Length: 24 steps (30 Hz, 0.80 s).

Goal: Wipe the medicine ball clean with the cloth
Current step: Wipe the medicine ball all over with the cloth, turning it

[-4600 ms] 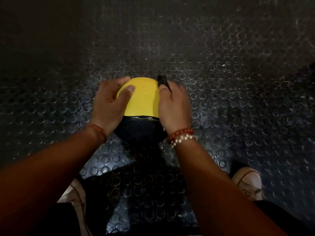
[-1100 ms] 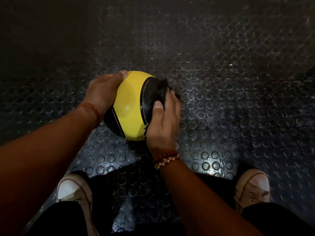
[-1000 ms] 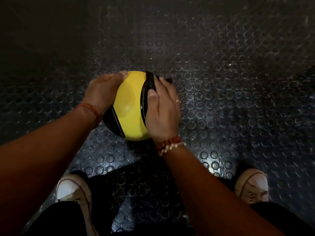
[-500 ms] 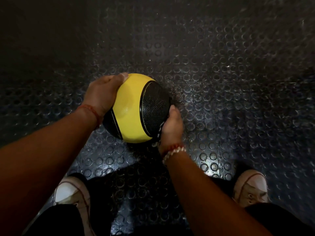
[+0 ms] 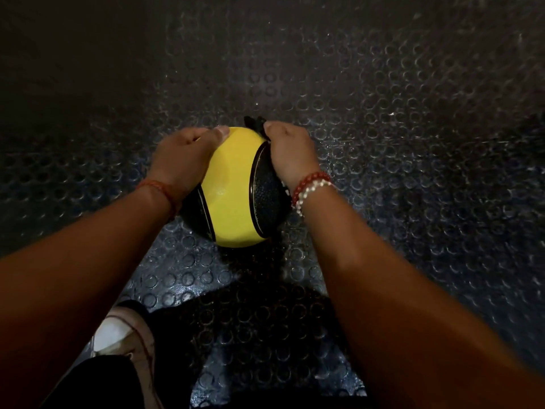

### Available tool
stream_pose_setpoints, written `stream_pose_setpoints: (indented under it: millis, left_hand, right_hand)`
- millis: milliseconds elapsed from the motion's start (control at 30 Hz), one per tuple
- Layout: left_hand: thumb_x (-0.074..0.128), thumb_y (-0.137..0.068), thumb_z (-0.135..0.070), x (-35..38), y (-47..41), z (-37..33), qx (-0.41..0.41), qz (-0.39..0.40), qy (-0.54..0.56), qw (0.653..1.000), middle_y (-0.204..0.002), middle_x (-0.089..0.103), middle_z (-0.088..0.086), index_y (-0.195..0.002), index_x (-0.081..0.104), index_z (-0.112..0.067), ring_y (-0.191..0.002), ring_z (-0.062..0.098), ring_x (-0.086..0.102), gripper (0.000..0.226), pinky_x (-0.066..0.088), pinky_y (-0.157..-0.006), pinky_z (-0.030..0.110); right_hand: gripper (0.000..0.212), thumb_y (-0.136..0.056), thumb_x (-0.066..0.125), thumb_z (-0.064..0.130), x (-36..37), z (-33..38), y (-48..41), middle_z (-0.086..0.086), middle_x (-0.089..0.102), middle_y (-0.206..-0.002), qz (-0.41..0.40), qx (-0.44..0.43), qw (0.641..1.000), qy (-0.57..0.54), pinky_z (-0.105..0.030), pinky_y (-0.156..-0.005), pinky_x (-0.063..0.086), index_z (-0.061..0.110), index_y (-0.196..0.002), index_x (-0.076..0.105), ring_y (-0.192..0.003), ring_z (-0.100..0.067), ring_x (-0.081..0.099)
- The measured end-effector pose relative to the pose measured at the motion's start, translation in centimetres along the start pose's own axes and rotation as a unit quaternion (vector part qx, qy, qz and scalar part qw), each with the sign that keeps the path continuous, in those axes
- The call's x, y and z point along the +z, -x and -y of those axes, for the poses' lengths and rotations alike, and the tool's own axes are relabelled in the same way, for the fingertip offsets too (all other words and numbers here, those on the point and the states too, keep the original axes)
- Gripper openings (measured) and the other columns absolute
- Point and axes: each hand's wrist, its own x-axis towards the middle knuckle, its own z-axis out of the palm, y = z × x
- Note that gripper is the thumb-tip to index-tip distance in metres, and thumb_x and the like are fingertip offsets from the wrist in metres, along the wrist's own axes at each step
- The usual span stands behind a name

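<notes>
A yellow and black medicine ball (image 5: 233, 199) rests on the floor, in the middle of the view, between a person's two bare forearms. The left hand (image 5: 184, 159) lies spread over the ball's upper left side, fingers apart and palm pressed flat, steadying it. The right hand (image 5: 290, 153) is curled closed around a dark cloth (image 5: 256, 125), pressing it against the far upper right of the ball, just above a round black textured panel. Only a small bunch of the cloth pokes out past the fingertips; the rest is hidden under the hand. A red and white beaded bracelet (image 5: 309, 188) circles the right wrist, and a thin red thread (image 5: 159, 188) circles the left.

To wipe well here, the person would likely keep the left palm firm so the ball cannot roll, spread more cloth under the right palm, and sweep in overlapping strokes. The grainy black panels probably trap dirt and need firmer rubbing than the smooth yellow band. The underside is touching the floor, so the ball would need turning to reach it.

The floor (image 5: 413, 143) is dark rubber matting with raised circular studs, glinting under a patch of light near the ball. The room beyond is very dim, especially at far left. One pale sneaker (image 5: 126, 335) shows at near left.
</notes>
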Motion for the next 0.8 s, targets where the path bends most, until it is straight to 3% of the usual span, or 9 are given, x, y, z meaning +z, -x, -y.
stream_pose_setpoints:
  millis: [67,167,300,367,467,567,633,700,800]
  left_hand:
    - [0.055,-0.097,-0.043,-0.1,0.4,-0.1,-0.005,-0.005,0.043,0.999,-0.093,0.052,0.000,-0.094,0.059,-0.025,-0.072,0.004,0.046,0.018,0.037,-0.057,0.006]
    - [0.060,-0.096,-0.039,-0.3,0.7,0.2,-0.020,-0.018,0.088,0.996,-0.090,0.058,-0.005,-0.080,0.061,-0.030,-0.082,0.008,0.053,0.018,0.042,-0.069,0.016]
    - [0.060,-0.095,-0.042,-0.6,0.7,0.6,-0.044,-0.031,0.093,0.994,-0.084,0.062,-0.014,-0.079,0.066,-0.032,-0.078,0.002,0.056,0.020,0.044,-0.071,0.019]
    - [0.060,-0.094,-0.045,-0.7,0.7,0.6,-0.053,-0.039,0.088,0.994,-0.084,0.063,-0.013,-0.084,0.068,-0.028,-0.076,0.001,0.055,0.021,0.043,-0.068,0.018]
    - [0.059,-0.093,-0.048,-0.8,0.5,0.6,-0.055,-0.036,0.091,0.994,-0.087,0.065,-0.016,-0.095,0.071,-0.027,-0.078,0.000,0.057,0.024,0.042,-0.066,0.018]
    - [0.059,-0.094,-0.046,-1.1,0.6,0.8,-0.047,-0.024,0.089,0.995,-0.087,0.066,-0.015,-0.096,0.073,-0.026,-0.075,-0.002,0.057,0.024,0.044,-0.062,0.011]
    - [0.061,-0.094,-0.042,-1.5,0.8,1.4,-0.041,-0.015,0.122,0.992,-0.089,0.069,-0.018,-0.090,0.073,-0.031,-0.079,-0.003,0.061,0.017,0.048,-0.072,0.016]
    - [0.064,-0.093,-0.038,-1.9,0.9,2.2,-0.031,-0.007,0.151,0.988,-0.097,0.072,-0.016,-0.095,0.074,-0.032,-0.089,-0.001,0.065,0.012,0.049,-0.084,0.025]
    - [0.066,-0.092,-0.042,-2.7,0.9,3.4,-0.012,0.017,0.151,0.988,-0.123,0.069,-0.005,-0.121,0.070,-0.021,-0.115,0.009,0.064,0.037,0.049,-0.101,0.033]
  right_hand:
    - [0.027,-0.093,0.049,0.029,-0.2,-1.1,-0.9,-0.004,0.066,-0.090,0.017,0.088,0.993,-0.072,-0.031,-0.083,0.045,0.015,-0.076,0.066,-0.090,-0.021,0.060]
    - [0.031,-0.087,0.053,0.039,0.0,-3.5,-0.2,-0.009,0.068,-0.102,-0.003,0.213,0.964,-0.157,-0.041,-0.095,0.047,0.011,-0.089,0.067,-0.098,-0.026,0.063]
    - [0.029,-0.092,0.048,0.039,1.8,-6.0,2.9,-0.009,0.068,-0.100,-0.070,0.272,0.913,-0.297,-0.045,-0.093,0.050,0.015,-0.084,0.063,-0.097,-0.027,0.063]
    - [0.041,-0.087,0.044,0.049,3.2,-5.9,4.9,-0.007,0.065,-0.109,-0.118,0.231,0.914,-0.311,-0.046,-0.095,0.049,0.015,-0.098,0.064,-0.102,-0.025,0.060]
    - [0.058,-0.084,0.035,0.054,4.5,-4.8,7.3,0.000,0.051,-0.129,-0.190,0.088,0.965,-0.158,-0.041,-0.101,0.041,0.020,-0.129,0.052,-0.116,-0.019,0.051]
    - [0.049,-0.090,0.035,0.043,3.7,-2.7,7.7,0.003,0.047,-0.132,-0.181,-0.068,0.981,-0.016,-0.040,-0.099,0.040,0.021,-0.129,0.052,-0.119,-0.018,0.047]
    - [0.041,-0.093,0.037,0.039,2.7,-1.7,5.9,0.001,0.053,-0.125,-0.134,-0.124,0.982,0.044,-0.040,-0.094,0.043,0.021,-0.121,0.060,-0.111,-0.019,0.052]
    - [0.032,-0.094,0.040,0.037,2.0,-1.1,3.2,-0.001,0.058,-0.108,-0.054,-0.126,0.988,0.065,-0.041,-0.089,0.046,0.021,-0.103,0.066,-0.098,-0.020,0.056]
    - [0.027,-0.089,0.046,0.040,1.8,-1.0,0.4,-0.001,0.064,-0.099,0.028,-0.037,0.998,-0.036,-0.046,-0.095,0.046,0.023,-0.094,0.068,-0.100,-0.025,0.060]
